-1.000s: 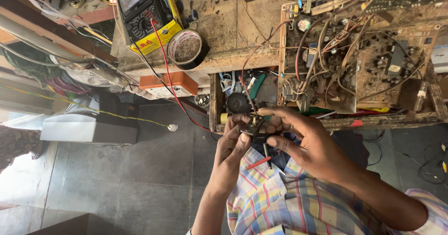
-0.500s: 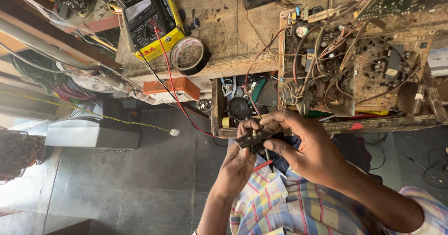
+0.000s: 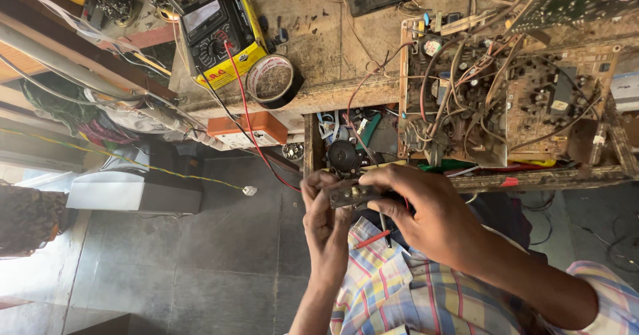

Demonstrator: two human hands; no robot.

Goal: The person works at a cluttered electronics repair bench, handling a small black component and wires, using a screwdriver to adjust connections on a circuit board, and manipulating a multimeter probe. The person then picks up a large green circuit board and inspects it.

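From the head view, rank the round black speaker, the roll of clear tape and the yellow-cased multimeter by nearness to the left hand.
1. Round black speaker: in the open drawer, just above the left hand.
2. Roll of clear tape: on the bench edge, farther up and left.
3. Yellow-cased multimeter: beyond the tape, farthest.

Daylight from left, sharp, slight edge distortion.

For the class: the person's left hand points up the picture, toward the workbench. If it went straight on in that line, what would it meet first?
Probably the black round part in the open drawer, which shows just beyond the left hand and the small dark component it pinches. Depth is unclear, so the hand might pass above it.
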